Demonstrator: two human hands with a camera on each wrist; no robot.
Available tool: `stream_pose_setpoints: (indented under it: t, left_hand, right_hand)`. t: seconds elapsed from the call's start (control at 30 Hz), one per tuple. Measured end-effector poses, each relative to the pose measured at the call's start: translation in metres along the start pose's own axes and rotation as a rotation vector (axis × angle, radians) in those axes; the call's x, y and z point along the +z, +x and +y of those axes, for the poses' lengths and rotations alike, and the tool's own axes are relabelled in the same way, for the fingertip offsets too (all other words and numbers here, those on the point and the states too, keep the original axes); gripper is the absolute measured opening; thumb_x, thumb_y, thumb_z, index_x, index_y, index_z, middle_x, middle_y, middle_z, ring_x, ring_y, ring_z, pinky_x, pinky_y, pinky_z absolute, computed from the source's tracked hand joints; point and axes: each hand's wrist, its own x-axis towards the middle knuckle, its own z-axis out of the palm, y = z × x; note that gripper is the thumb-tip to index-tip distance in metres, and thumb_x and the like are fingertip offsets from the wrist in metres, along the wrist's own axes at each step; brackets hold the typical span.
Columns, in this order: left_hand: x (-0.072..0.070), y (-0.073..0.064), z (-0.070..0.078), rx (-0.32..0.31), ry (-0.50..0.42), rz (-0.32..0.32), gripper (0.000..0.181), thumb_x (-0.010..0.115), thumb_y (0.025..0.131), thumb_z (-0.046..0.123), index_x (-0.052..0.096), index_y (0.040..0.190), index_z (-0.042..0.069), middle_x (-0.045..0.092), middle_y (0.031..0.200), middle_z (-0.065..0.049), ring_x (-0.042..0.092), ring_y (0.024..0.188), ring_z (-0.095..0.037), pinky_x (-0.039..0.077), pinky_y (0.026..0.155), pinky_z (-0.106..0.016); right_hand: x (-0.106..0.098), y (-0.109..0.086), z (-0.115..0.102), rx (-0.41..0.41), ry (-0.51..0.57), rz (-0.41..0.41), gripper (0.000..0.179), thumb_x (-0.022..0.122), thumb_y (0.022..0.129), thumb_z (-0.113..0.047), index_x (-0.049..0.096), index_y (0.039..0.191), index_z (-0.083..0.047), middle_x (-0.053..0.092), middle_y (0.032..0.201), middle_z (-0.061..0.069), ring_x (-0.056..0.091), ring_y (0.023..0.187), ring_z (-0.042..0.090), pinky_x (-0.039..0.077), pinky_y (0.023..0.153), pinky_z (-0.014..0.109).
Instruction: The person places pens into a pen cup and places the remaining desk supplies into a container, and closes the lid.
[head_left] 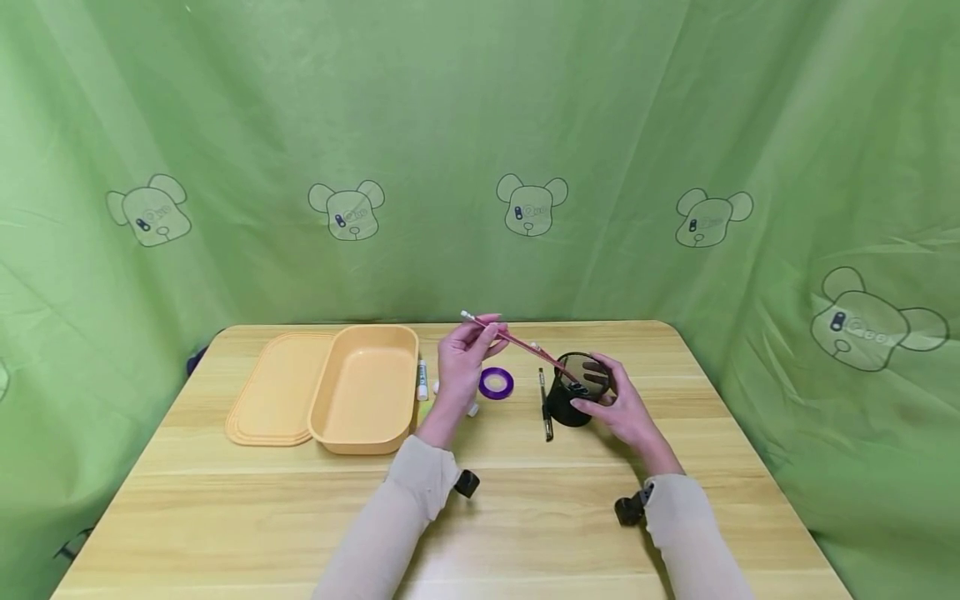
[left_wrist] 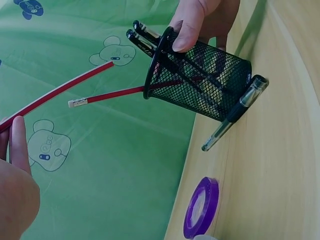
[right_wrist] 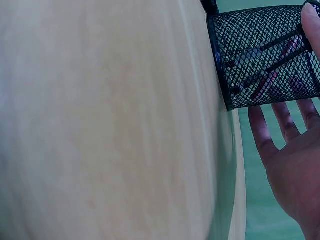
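My left hand pinches a red pencil with a white eraser end. The pencil slants toward the mouth of a black mesh pen cup; its lower tip overlaps the opening in the head view. Fingers and thumb of my right hand grip the cup near its rim. Inside the cup stand a second red pencil, eraser end up, and two black pens. Another black pen lies on the table just left of the cup.
A purple tape roll lies between my hands. Further left are a glue stick, an open orange box and its flat lid. Small white items are partly hidden behind my left wrist. A green curtain surrounds the wooden table.
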Motion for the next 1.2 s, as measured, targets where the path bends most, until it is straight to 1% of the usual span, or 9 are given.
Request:
stream_pose_setpoints:
  t: [0.1,0.27,0.4,0.53,0.63,0.73,0.8,1.07,1.2]
  left_hand:
    - [0.003,-0.001,-0.002,0.0,0.002,-0.011,0.029,0.07,0.098,0.006,0.067,0.12,-0.012,0.075,0.11,-0.023,0.076,0.1,-0.02,0.063,0.091,-0.038]
    - [0.008,-0.002,-0.008,-0.001,0.017,-0.024,0.028,0.069,0.097,0.004,0.067,0.12,-0.012,0.074,0.111,-0.025,0.076,0.098,-0.016,0.063,0.091,-0.037]
    - [0.011,-0.004,-0.014,0.001,0.037,-0.042,0.027,0.068,0.097,0.002,0.066,0.12,-0.013,0.073,0.112,-0.029,0.076,0.098,-0.016,0.063,0.09,-0.037]
    - [0.014,-0.008,-0.019,-0.001,0.055,-0.059,0.028,0.069,0.097,0.002,0.066,0.119,-0.015,0.071,0.114,-0.033,0.076,0.103,-0.031,0.063,0.091,-0.037]
    - [0.017,-0.01,-0.022,-0.008,0.068,-0.062,0.028,0.07,0.096,0.004,0.068,0.117,-0.014,0.071,0.114,-0.031,0.074,0.106,-0.04,0.063,0.09,-0.037]
    - [0.019,-0.013,-0.026,-0.017,0.085,-0.063,0.026,0.071,0.096,0.005,0.07,0.115,-0.013,0.073,0.113,-0.029,0.076,0.102,-0.032,0.063,0.09,-0.037]
    - [0.02,-0.014,-0.028,-0.027,0.097,-0.06,0.024,0.071,0.096,0.004,0.07,0.114,-0.013,0.074,0.112,-0.027,0.076,0.099,-0.021,0.063,0.09,-0.037]
    - [0.022,-0.018,-0.039,-0.05,0.181,-0.085,0.023,0.073,0.096,0.008,0.073,0.11,-0.009,0.074,0.116,-0.025,0.074,0.094,-0.009,0.063,0.09,-0.033]
    - [0.024,-0.02,-0.044,-0.057,0.231,-0.104,0.021,0.074,0.096,0.011,0.075,0.108,-0.006,0.074,0.12,-0.023,0.073,0.094,-0.008,0.063,0.09,-0.032]
  right_hand:
    - [-0.001,0.0,0.0,0.005,-0.01,0.003,0.096,0.084,0.085,-0.006,0.027,0.162,-0.017,0.042,0.156,0.021,0.043,0.142,0.038,0.039,0.12,0.05]
    - [-0.001,-0.001,0.0,0.006,-0.006,0.002,0.096,0.085,0.085,-0.006,0.027,0.162,-0.017,0.042,0.156,0.021,0.043,0.142,0.038,0.044,0.11,0.018]
    - [-0.001,-0.001,0.0,-0.001,0.004,0.0,0.096,0.084,0.085,-0.006,0.027,0.162,-0.017,0.042,0.156,0.022,0.042,0.142,0.04,0.043,0.102,0.007]
    - [-0.002,-0.001,-0.001,0.003,0.001,0.0,0.097,0.084,0.085,-0.006,0.027,0.162,-0.017,0.042,0.156,0.022,0.043,0.142,0.04,0.044,0.106,0.011]
    - [-0.002,-0.001,-0.002,0.007,-0.004,0.001,0.097,0.084,0.086,-0.007,0.027,0.162,-0.018,0.042,0.156,0.021,0.043,0.142,0.04,0.043,0.118,0.032]
    - [-0.002,-0.002,-0.003,0.01,-0.012,0.002,0.097,0.085,0.085,-0.008,0.026,0.163,-0.018,0.042,0.157,0.021,0.042,0.143,0.04,0.035,0.122,0.055]
    - [-0.001,-0.002,-0.003,0.009,-0.012,0.0,0.097,0.085,0.085,-0.008,0.026,0.162,-0.017,0.041,0.158,0.022,0.041,0.144,0.041,0.033,0.122,0.06]
    - [0.0,-0.002,-0.003,-0.006,-0.039,0.003,0.095,0.083,0.087,-0.008,0.026,0.162,-0.015,0.042,0.157,0.023,0.042,0.143,0.04,0.044,0.115,0.028]
    - [0.0,-0.003,-0.004,-0.008,-0.038,0.004,0.094,0.083,0.088,-0.007,0.026,0.162,-0.014,0.042,0.156,0.024,0.042,0.143,0.041,0.042,0.119,0.043]
